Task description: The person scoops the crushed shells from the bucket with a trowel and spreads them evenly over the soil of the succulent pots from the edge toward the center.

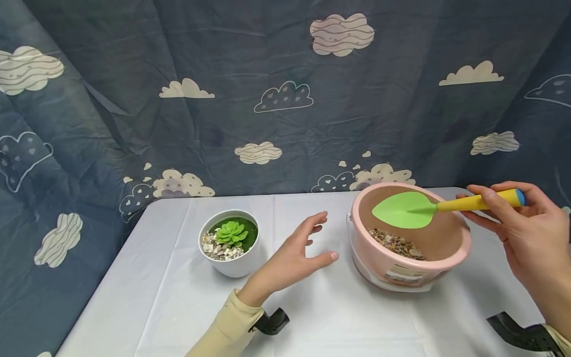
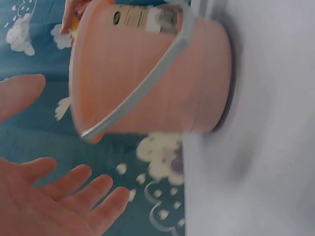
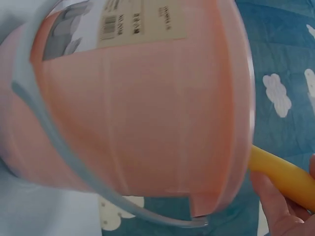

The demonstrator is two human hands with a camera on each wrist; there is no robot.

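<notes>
My right hand grips the yellow handle of a toy trowel with a light green blade. The blade lies above the open top of a pink bucket, with no stones visible on it. Small brown and grey pebbles cover part of the bucket's bottom. My left hand is held in the air left of the bucket, fingers spread and holding nothing. In the left wrist view its fingers are apart from the bucket's side, where a pale handle hangs down.
A white pot with a green artificial succulent, green moss and pale stones stands left of my left hand. A white cloth covers the table. Behind it hangs a dark blue curtain with cloud prints. A paper label is on the bucket's side.
</notes>
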